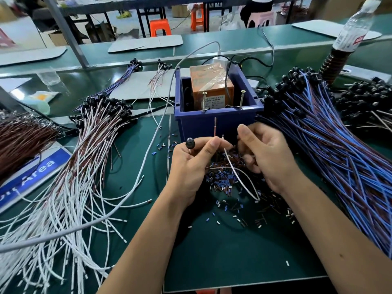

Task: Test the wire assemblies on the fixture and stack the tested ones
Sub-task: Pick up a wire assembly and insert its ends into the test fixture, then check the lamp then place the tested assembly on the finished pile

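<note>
A factory assembly line is shown: a long green desk point(233, 262) is heaped with bundles of blue wires point(331, 149) and white wires point(70, 187). Cardboard sheets point(146, 44), orange stools point(160, 27) and further benches are seen behind.

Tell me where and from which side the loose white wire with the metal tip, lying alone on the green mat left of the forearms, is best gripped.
Best guess: pinch the loose white wire on its insulation just behind the metal tip, coming from above. That end lies flat on the green mat, apart from the white-and-brown wire pile, so fingers should close across it without snagging neighbours.
</note>
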`<move>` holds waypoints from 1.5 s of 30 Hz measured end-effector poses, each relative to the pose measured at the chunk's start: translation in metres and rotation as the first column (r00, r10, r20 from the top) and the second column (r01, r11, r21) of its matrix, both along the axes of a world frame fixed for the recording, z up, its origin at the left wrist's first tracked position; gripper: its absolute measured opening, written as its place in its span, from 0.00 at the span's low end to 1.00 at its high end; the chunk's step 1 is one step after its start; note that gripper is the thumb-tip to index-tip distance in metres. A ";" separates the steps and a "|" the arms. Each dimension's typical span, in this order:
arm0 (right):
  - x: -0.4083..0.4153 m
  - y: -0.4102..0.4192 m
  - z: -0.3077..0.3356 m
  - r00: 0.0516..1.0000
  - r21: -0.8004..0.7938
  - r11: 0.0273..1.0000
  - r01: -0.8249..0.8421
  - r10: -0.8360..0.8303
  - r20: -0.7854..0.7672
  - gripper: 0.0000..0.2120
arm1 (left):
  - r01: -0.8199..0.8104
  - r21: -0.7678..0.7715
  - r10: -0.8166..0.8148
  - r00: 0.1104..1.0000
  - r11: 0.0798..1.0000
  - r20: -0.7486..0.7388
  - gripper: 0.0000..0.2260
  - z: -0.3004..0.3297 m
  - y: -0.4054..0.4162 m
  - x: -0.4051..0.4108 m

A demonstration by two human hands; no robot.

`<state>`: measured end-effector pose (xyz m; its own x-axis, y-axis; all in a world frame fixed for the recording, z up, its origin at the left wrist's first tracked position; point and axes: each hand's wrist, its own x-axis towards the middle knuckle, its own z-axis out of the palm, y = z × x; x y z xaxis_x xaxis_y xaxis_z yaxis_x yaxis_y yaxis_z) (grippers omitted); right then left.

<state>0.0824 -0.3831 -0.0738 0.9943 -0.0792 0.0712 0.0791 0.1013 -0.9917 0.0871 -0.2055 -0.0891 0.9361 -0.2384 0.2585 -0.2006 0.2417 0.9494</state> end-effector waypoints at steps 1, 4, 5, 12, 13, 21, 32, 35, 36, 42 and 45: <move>-0.001 0.003 0.000 0.994 -0.004 0.994 -0.110 0.110 -0.017 0.18 | -0.031 -0.026 0.030 0.999 0.999 -0.012 0.14 0.001 0.000 0.001; -0.006 0.007 0.002 0.933 -0.086 0.929 -0.360 0.359 -0.027 0.15 | -0.054 -0.063 0.052 0.998 0.997 -0.033 0.13 0.001 0.002 0.002; -0.007 0.008 0.002 0.927 -0.126 0.919 -0.374 0.375 -0.018 0.13 | -0.057 -0.067 0.055 0.998 0.996 -0.027 0.13 0.001 0.002 0.003; -0.004 0.005 -0.001 0.977 -0.194 0.981 -0.002 0.043 0.209 0.07 | -0.334 0.096 0.314 0.933 0.938 0.176 0.08 -0.002 0.000 0.006; -0.003 0.004 -0.001 0.952 -0.246 0.962 0.119 -0.040 0.303 0.05 | -0.387 0.105 0.360 0.909 0.916 0.209 0.08 -0.003 0.000 0.006; 0.001 0.000 -0.007 0.743 -0.299 0.770 0.564 -0.315 0.591 0.10 | -0.638 0.036 0.584 0.725 0.769 0.365 0.05 0.000 0.001 0.005; 0.001 0.016 -0.004 0.749 -0.289 0.789 0.542 -0.298 0.592 0.09 | -0.797 0.005 0.728 0.553 0.604 0.406 0.07 0.002 -0.012 0.016; 0.001 0.016 -0.003 0.740 -0.277 0.781 0.560 -0.319 0.592 0.09 | -0.786 0.027 0.690 0.558 0.617 0.461 0.07 -0.001 -0.012 0.017; 0.001 0.015 -0.003 0.734 -0.267 0.776 0.571 -0.338 0.589 0.09 | -0.784 0.033 0.682 0.559 0.620 0.472 0.08 -0.001 -0.012 0.018; 0.004 0.013 -0.004 0.761 -0.272 0.799 0.537 -0.319 0.566 0.09 | -0.750 0.045 0.639 0.592 0.660 0.491 0.09 -0.004 -0.013 0.020; 0.004 0.013 -0.006 0.775 -0.280 0.808 0.518 -0.305 0.554 0.10 | -0.736 0.047 0.629 0.608 0.676 0.484 0.09 -0.004 -0.012 0.020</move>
<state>0.0862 -0.3702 -0.0803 0.7035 -0.3318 0.6284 0.4727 -0.4419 -0.7625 0.1071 -0.2179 -0.0928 0.6678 0.3281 0.6681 -0.5827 -0.3281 0.7435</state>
